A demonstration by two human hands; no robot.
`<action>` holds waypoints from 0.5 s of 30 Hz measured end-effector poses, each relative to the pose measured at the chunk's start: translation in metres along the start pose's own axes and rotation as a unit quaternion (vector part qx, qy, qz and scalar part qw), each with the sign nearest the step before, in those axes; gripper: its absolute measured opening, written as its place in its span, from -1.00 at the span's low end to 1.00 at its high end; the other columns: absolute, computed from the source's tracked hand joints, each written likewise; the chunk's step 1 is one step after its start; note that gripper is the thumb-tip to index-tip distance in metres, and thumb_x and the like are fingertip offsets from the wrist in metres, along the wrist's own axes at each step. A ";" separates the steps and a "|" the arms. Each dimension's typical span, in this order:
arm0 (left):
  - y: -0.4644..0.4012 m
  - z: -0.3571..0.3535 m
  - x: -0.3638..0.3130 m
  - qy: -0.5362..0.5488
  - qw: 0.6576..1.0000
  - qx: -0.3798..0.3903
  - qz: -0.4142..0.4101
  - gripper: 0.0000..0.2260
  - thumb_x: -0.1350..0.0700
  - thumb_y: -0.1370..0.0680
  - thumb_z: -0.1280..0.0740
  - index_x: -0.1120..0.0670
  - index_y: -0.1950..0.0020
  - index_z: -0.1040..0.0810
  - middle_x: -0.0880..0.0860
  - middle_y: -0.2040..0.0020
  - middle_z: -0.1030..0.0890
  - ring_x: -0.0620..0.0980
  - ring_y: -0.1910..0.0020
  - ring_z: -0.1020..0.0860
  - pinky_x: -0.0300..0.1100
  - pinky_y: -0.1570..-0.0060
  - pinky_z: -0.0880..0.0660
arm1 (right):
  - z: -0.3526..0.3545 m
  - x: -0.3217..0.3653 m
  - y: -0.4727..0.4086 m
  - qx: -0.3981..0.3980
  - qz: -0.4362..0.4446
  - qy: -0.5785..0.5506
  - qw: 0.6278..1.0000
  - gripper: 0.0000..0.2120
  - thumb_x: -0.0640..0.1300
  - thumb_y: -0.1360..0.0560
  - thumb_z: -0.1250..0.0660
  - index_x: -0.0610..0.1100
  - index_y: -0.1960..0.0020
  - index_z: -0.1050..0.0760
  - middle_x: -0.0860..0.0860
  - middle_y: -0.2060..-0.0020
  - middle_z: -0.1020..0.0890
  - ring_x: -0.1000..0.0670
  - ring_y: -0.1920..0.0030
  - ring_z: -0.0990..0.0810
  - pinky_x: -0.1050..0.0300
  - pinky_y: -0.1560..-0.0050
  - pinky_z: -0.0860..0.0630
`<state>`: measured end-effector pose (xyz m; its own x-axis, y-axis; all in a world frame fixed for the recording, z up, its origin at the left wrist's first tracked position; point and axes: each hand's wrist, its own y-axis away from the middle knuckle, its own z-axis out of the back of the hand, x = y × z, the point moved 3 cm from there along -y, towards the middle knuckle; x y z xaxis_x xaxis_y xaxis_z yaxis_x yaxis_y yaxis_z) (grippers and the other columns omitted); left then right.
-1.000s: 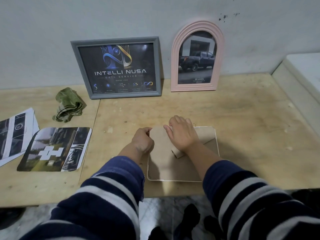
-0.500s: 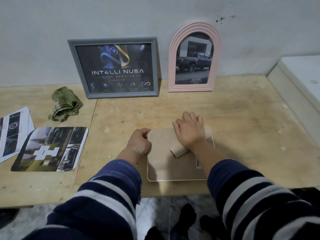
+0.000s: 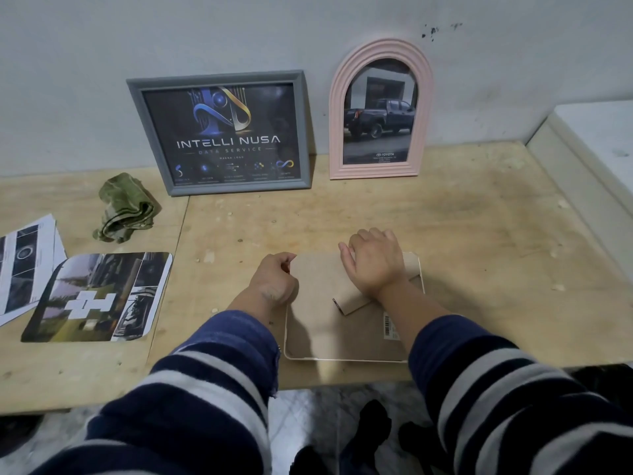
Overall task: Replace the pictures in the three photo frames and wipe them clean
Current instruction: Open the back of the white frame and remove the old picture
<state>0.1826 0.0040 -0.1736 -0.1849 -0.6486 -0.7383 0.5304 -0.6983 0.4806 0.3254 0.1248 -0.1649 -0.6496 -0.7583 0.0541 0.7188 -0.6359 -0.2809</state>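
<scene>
The third frame [image 3: 352, 310] lies face down on the worktop [image 3: 479, 234], its brown backing board up, at the near edge in front of the person. The left hand [image 3: 274, 284] has its grip curled tight at the board's far left corner, pinching the edge there or a small catch; which one is too small to tell. The right hand [image 3: 375, 264] lies flat and pressing on the far part of the board, fingers spread over the fold-out stand [image 3: 352, 301], which pokes out just below the palm.

Beyond both grips, the grey frame [image 3: 219, 132] and the pink arched frame [image 3: 380, 111] stand against the wall with pictures in them. Well to the left of the left grip lie a loose rounded print [image 3: 99, 298], some paper sheets [image 3: 24, 258] and a green cloth [image 3: 125, 207].

This looks like the backing stage on the last frame, either opening or closing it. Next, the board needs settling, then the frame turned over and the cloth fetched for wiping.
</scene>
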 end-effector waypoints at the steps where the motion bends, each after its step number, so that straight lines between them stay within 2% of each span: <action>1: 0.000 0.000 0.000 0.001 1.000 0.003 0.006 -0.54 0.53 -0.39 -0.13 0.15 -0.12 -0.58 0.11 0.24 -0.51 0.05 0.33 -0.44 -0.29 0.50 -0.29 | -0.001 0.000 0.000 -0.003 0.001 0.000 1.000 -0.57 0.05 -0.53 -0.05 -0.13 0.33 -0.54 -0.01 0.40 -0.56 -0.11 0.30 -0.52 0.06 0.22 -0.34; 5: 0.006 0.001 -0.006 0.002 1.000 0.011 0.005 -0.54 0.56 -0.39 -0.12 0.15 -0.10 -0.56 0.04 0.34 -0.46 -0.06 0.43 -0.38 -0.42 0.66 -0.24 | 0.000 -0.001 -0.001 -0.022 0.003 -0.026 0.999 -0.56 0.04 -0.53 -0.05 -0.14 0.33 -0.53 -0.02 0.41 -0.56 -0.12 0.31 -0.53 0.07 0.22 -0.38; 8: 0.005 0.006 -0.007 -0.002 0.999 0.030 0.013 -0.43 0.62 -0.36 -0.07 0.20 -0.21 -0.52 0.12 0.27 -0.44 -0.01 0.44 -0.33 -0.39 0.68 -0.17 | 0.004 -0.001 -0.004 -0.016 0.001 -0.062 0.998 -0.55 0.04 -0.54 -0.01 -0.15 0.32 -0.52 -0.04 0.38 -0.57 -0.14 0.29 -0.53 0.05 0.18 -0.38; 10: 0.004 0.008 -0.004 -0.015 0.998 0.050 0.024 -0.36 0.64 -0.35 -0.05 0.17 -0.28 -0.50 0.17 0.16 -0.47 0.00 0.53 -0.37 -0.35 0.68 -0.16 | 0.007 -0.002 -0.008 0.010 0.000 -0.075 0.997 -0.52 0.06 -0.53 0.06 -0.15 0.27 -0.52 -0.04 0.32 -0.57 -0.14 0.23 -0.53 0.02 0.11 -0.37; 12: 0.005 0.009 -0.002 -0.013 0.998 0.062 0.023 -0.40 0.62 -0.40 -0.07 0.16 -0.30 -0.48 0.18 0.18 -0.51 -0.05 0.65 -0.37 -0.32 0.67 -0.18 | 0.008 -0.001 -0.010 0.043 0.006 -0.053 0.998 -0.48 0.09 -0.54 0.11 -0.14 0.19 -0.54 -0.04 0.23 -0.58 -0.13 0.13 -0.53 0.01 0.06 -0.34; 15: 0.005 0.009 -0.001 0.005 0.999 0.048 0.006 -0.48 0.59 -0.46 -0.10 0.19 -0.29 -0.49 0.15 0.22 -0.48 -0.02 0.56 -0.37 -0.36 0.67 -0.26 | 0.006 0.000 -0.009 0.106 -0.013 -0.016 0.994 -0.50 0.11 -0.61 0.11 -0.09 0.01 -0.56 -0.04 0.04 -0.55 -0.11 -0.04 -0.47 -0.01 -0.03 -0.26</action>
<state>0.1783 -0.0015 -0.1665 -0.1709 -0.6547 -0.7364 0.4508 -0.7165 0.5324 0.3205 0.1299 -0.1565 -0.6625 -0.7437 0.0893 0.7406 -0.6682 -0.0707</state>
